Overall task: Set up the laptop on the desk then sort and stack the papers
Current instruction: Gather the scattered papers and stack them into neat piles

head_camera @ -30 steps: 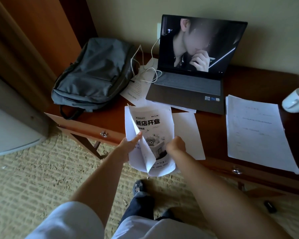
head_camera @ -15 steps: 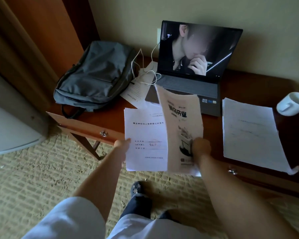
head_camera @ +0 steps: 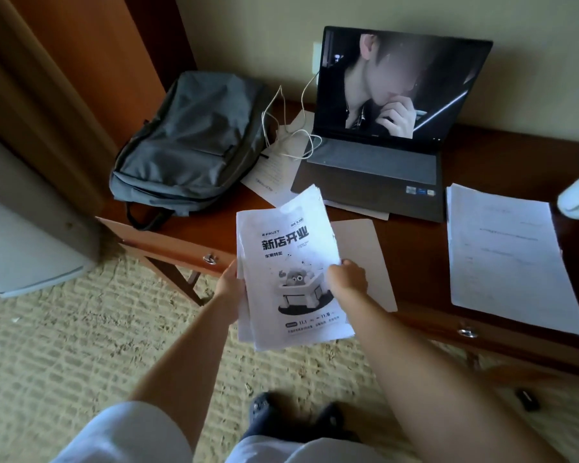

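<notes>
Wooden tabletop (head_camera: 502,155) against pale wall: open laptop (head_camera: 378,128) at back, grey backpack (head_camera: 188,142) left, paper stack (head_camera: 505,255) right. Left hand (head_camera: 229,279) and right hand (head_camera: 346,279) grip opposite edges of flyer bundle (head_camera: 291,262), held over tabletop front edge.

Grey backpack (head_camera: 194,142), white papers (head_camera: 290,265)
</notes>
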